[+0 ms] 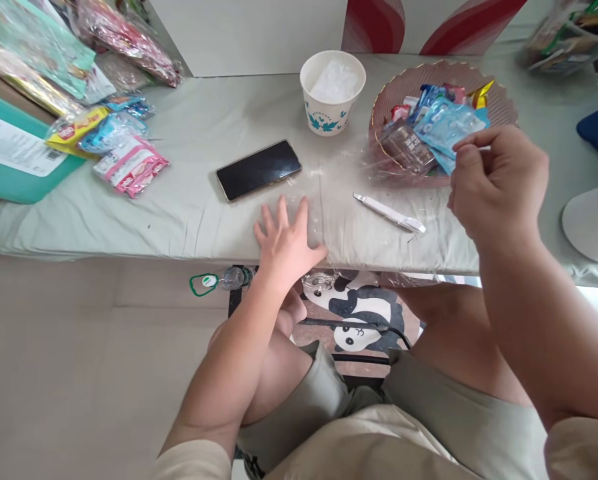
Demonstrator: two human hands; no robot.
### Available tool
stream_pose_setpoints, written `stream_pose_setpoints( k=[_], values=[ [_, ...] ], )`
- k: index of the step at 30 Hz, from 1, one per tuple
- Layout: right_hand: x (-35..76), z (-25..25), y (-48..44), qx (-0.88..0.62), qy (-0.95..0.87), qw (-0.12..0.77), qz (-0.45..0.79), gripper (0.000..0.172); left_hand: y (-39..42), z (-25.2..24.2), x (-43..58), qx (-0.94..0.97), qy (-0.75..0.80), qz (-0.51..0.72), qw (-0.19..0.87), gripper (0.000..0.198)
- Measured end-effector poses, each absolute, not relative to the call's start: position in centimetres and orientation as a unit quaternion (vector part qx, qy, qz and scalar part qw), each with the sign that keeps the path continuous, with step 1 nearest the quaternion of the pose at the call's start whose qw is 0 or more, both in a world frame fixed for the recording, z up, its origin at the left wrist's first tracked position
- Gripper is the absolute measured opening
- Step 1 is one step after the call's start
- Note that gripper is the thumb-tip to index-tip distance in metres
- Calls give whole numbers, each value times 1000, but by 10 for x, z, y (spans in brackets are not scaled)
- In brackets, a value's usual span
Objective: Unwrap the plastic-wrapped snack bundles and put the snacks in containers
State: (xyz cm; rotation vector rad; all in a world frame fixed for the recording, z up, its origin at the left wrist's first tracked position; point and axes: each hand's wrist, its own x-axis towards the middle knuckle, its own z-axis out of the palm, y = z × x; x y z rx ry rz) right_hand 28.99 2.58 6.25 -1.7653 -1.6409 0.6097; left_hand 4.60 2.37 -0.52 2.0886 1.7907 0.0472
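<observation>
Clear film [335, 183] lies spread over the cloth-covered table [189, 207], running from under the pink bowl [393, 87] to the near edge, where a wrinkled part of it hangs down, just right of the phone [259, 169]. The left hand [285, 241] rests flat on it at that edge, fingers spread wide and holding nothing; pressed so, it seems to pin the slippery sheet against the cloth. The right hand [496, 181] is raised in front of the bowl, fingers curled in and thumb pinched to forefinger; whether the film's edge or something else sits in that pinch is too faint to tell. Snack packets [443, 123] are heaped in the bowl, which likely weighs down the film's far end. A white cutter [389, 213] lies on the film between the two hands, within easy reach of either. A paper cup [333, 100] stands behind, beside the bowl, and more loose packets [129, 163] lie well apart to the left
</observation>
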Motion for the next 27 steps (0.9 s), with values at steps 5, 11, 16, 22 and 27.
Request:
stream_pose_setpoints(
  k=[5, 11, 16, 22, 27],
  values=[
    [288, 51, 30, -667, -616, 350, 232, 33, 29, 12, 38, 733, 640, 173, 153, 79],
    [304, 54, 17, -611, -645, 422, 181, 21, 58, 41, 40, 744, 581, 287, 164, 73],
    [302, 83, -1, -485, -761, 364, 232, 21, 73, 37, 61, 772, 508, 221, 312, 90],
    [296, 75, 7, -532, -632, 457, 331, 19, 73, 6, 75, 677, 462, 310, 482, 27],
    [305, 30, 10, -598, -464, 489, 434, 42, 77, -11, 70, 527, 517, 514, 437, 28]
  ],
)
